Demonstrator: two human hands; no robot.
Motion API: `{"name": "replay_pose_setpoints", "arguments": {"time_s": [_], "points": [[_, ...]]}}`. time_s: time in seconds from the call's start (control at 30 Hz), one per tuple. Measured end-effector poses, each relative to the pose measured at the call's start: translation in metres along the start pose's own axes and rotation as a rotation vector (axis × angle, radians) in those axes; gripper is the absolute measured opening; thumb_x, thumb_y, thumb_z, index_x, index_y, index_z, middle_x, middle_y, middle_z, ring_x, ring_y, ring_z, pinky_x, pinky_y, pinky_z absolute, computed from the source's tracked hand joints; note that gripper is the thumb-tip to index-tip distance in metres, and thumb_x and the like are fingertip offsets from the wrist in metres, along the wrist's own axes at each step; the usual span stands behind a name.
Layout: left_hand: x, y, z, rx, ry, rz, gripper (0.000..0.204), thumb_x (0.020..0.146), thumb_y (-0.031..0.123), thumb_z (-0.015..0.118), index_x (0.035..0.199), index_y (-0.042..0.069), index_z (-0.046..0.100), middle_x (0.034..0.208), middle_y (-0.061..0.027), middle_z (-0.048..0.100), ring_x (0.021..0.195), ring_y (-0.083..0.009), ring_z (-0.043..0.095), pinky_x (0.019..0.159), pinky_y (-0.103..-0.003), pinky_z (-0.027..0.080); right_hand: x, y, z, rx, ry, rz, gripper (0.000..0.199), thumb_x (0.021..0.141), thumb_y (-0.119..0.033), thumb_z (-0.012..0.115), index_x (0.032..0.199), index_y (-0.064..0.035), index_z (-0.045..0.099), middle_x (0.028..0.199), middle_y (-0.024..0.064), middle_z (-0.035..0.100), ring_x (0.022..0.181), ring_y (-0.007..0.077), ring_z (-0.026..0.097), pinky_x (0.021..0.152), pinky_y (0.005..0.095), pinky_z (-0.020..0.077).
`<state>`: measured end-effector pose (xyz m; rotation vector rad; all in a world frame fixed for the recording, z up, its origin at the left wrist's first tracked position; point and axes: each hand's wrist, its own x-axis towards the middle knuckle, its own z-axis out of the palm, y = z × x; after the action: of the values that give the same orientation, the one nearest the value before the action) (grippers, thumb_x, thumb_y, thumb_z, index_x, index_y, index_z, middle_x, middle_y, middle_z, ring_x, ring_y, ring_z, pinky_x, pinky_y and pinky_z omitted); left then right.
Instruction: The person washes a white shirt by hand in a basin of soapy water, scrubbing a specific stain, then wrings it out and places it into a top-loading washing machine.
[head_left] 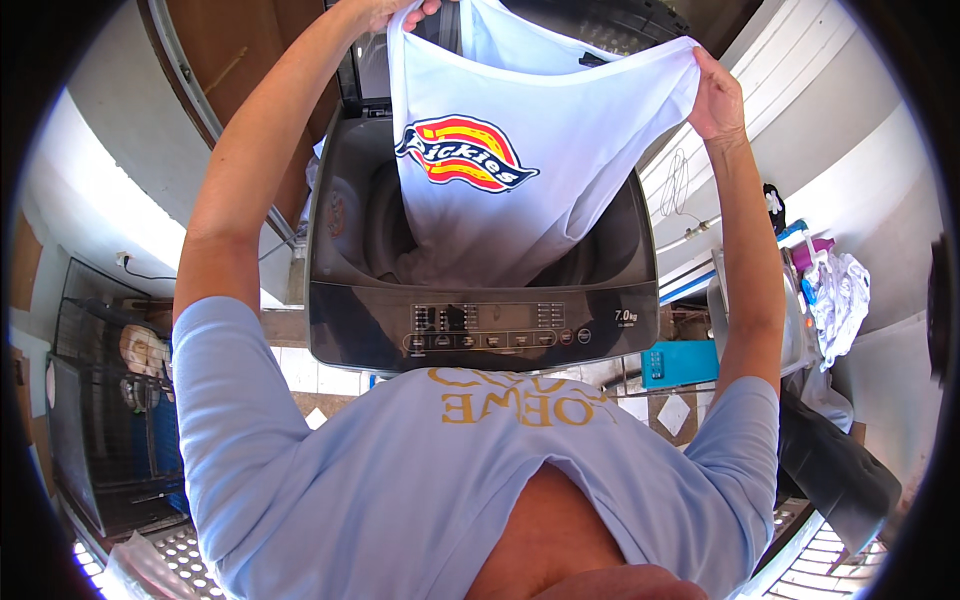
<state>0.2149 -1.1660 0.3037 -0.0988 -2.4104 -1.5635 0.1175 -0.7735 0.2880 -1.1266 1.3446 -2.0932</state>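
Observation:
A white sleeveless shirt (580, 130) with a red, yellow and dark printed emblem hangs stretched between my raised hands. My left hand (400, 12), partly cut off by the upper edge, is closed on one shoulder of it. The other shoulder is pinched in my right hand (717, 100), off to the right. Below, the shirt's lower part hangs down into the drum of a dark top-loading washing machine (350, 315). The machine's lid is up, and the shirt hides much of the drum.
Right of the machine are a bright blue box (680, 364) and bunched white cloth (845, 300) by a sink-like basin. Black fabric (840, 470) hangs lower right. A wire rack (95, 290) stands left, near a plugged-in cord (150, 275). A brown door (240, 60) is at the far left.

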Motion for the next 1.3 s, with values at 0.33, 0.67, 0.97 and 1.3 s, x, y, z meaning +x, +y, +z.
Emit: {"name": "replay_pose_setpoints", "arguments": {"time_s": [0.33, 0.67, 0.97, 1.3], "points": [[-0.022, -0.011, 0.04, 0.519, 0.009, 0.338, 0.028, 0.083, 0.036, 0.064, 0.098, 0.012, 0.059, 0.081, -0.0082, 0.053, 0.068, -0.0178, 0.053, 0.059, -0.031, 0.043, 0.027, 0.008, -0.002, 0.026, -0.012, -0.03, 0.032, 0.094, -0.023, 0.044, 0.107, 0.0024, 0.06, 0.103, 0.0112, 0.065, 0.096, 0.0227, 0.062, 0.09, 0.036, 0.0467], [-0.058, -0.112, 0.142, 0.2, -0.161, 0.378, 0.029, 0.078, 0.038, 0.067, 0.09, 0.012, 0.068, 0.115, -0.0046, 0.053, 0.105, -0.02, 0.051, 0.082, -0.03, 0.041, 0.026, 0.053, 0.017, 0.085, 0.149, -0.019, 0.029, 0.09, -0.024, 0.049, 0.1, 0.0008, 0.061, 0.094, 0.0112, 0.066, 0.089, 0.0234, 0.063, 0.084, 0.0365, 0.0492], [-0.082, -0.11, 0.153, -0.258, -0.398, 0.075, 0.013, 0.084, 0.021, 0.059, 0.088, 0.009, 0.062, 0.079, 0.0048, 0.055, 0.076, -0.0061, 0.047, 0.075, -0.022, 0.037, -0.024, 0.127, 0.023, 0.321, 0.412, -0.194, 0.025, 0.094, -0.022, 0.044, 0.102, -0.0009, 0.055, 0.098, 0.0103, 0.062, 0.094, 0.0241, 0.058, 0.086, 0.0372, 0.0452], [-0.086, -0.143, 0.168, -0.366, -0.376, -0.129, 0.014, 0.084, 0.021, 0.058, 0.09, 0.009, 0.059, 0.078, 0.004, 0.053, 0.079, -0.0068, 0.048, 0.077, -0.023, 0.038, -0.05, 0.19, -0.008, 0.409, 0.531, -0.122, 0.03, 0.094, -0.024, 0.042, 0.1, -0.0003, 0.059, 0.095, 0.0107, 0.065, 0.092, 0.0249, 0.061, 0.086, 0.0377, 0.0464]]}}
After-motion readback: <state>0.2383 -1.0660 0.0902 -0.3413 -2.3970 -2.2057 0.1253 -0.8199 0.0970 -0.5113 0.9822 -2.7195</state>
